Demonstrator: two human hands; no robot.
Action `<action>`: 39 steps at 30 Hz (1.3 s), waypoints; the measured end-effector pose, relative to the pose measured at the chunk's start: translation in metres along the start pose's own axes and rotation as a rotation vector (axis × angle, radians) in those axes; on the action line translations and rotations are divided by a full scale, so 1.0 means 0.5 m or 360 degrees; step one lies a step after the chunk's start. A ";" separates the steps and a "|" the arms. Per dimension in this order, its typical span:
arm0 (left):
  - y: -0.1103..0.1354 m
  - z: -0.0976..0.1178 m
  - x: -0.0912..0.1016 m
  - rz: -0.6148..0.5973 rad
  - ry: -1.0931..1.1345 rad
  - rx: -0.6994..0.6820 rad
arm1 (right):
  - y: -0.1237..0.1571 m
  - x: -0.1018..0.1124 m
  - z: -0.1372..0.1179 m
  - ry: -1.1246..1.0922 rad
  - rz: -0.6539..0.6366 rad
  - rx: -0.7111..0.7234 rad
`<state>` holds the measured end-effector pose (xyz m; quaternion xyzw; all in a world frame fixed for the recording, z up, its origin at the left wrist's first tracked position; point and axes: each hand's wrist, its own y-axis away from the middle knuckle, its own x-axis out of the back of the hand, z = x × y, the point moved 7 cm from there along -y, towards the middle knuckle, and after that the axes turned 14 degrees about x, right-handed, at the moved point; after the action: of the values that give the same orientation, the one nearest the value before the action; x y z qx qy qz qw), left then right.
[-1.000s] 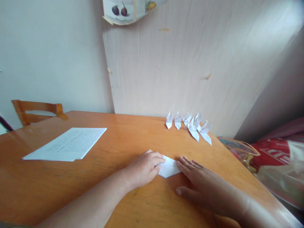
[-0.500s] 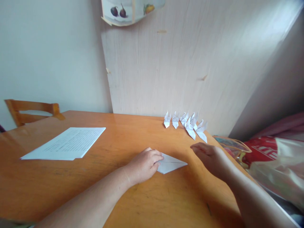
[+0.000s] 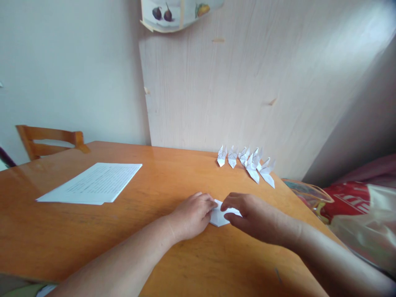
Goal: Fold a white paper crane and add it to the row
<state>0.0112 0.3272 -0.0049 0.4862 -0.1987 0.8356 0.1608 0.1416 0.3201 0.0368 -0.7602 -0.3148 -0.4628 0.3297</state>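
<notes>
A small white folded paper (image 3: 220,216) lies on the orange wooden table (image 3: 130,231) between my two hands. My left hand (image 3: 192,215) rests on its left end, fingers curled down and pressing the paper. My right hand (image 3: 252,215) covers its right end, with thumb and curled fingers pinching the paper's edge. Most of the paper is hidden under the fingers.
Several finished white folded paper figures (image 3: 246,161) stand in a row at the table's far edge by a pale wood panel (image 3: 235,82). Printed sheets (image 3: 93,183) lie at the left. A wooden chair (image 3: 49,138) stands far left, plastic bags (image 3: 355,214) at the right.
My right hand lifted off the paper to the right half a second ago, and has now come back and closed on its right end. My left hand has stayed on the paper.
</notes>
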 end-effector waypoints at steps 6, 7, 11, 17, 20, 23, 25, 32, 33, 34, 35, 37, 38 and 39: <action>0.006 -0.001 0.012 -0.0040 -0.0041 0.0126 | 0.001 -0.036 0.018 -0.0198 -0.0027 0.0030; 0.007 0.000 0.014 -0.0060 -0.0052 0.0133 | 0.006 -0.040 0.023 -0.0225 -0.0011 0.0021; 0.010 0.005 0.019 -0.0095 -0.0072 0.0150 | 0.023 -0.045 0.036 -0.0275 0.0044 -0.0017; 0.009 0.002 0.020 -0.0108 -0.0046 0.0149 | 0.027 -0.045 0.038 -0.0241 0.0038 -0.0007; 0.009 0.003 0.020 -0.0136 -0.0025 0.0112 | 0.026 -0.049 0.036 -0.0202 0.0019 0.0023; 0.008 0.002 0.020 -0.0158 -0.0015 0.0104 | 0.024 -0.049 0.030 -0.0160 0.0033 0.0082; 0.008 0.000 0.021 -0.0165 -0.0013 0.0119 | 0.023 -0.047 0.025 -0.0093 0.0044 0.0124; 0.010 0.002 0.026 -0.0195 0.0021 0.0139 | 0.022 -0.058 0.032 -0.0046 -0.0013 0.0134; 0.010 0.002 0.026 -0.0198 0.0024 0.0142 | 0.021 -0.061 0.034 -0.0054 -0.0025 0.0129; 0.011 0.002 0.027 -0.0200 0.0025 0.0145 | 0.021 -0.064 0.037 -0.0060 -0.0033 0.0123; 0.011 0.002 0.027 -0.0201 0.0024 0.0148 | 0.021 -0.066 0.039 -0.0065 -0.0041 0.0118; 0.011 0.002 0.027 -0.0205 0.0020 0.0155 | 0.021 -0.068 0.043 -0.0075 -0.0046 0.0108; 0.011 0.001 0.026 -0.0206 0.0020 0.0158 | 0.020 -0.068 0.045 -0.0085 -0.0043 0.0103; 0.011 0.000 0.026 -0.0206 0.0021 0.0160 | 0.020 -0.068 0.046 -0.0101 -0.0037 0.0096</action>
<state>0.0027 0.3234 0.0056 0.5001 -0.1236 0.8355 0.1911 0.1483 0.3268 -0.0045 -0.7606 -0.3476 -0.4327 0.3369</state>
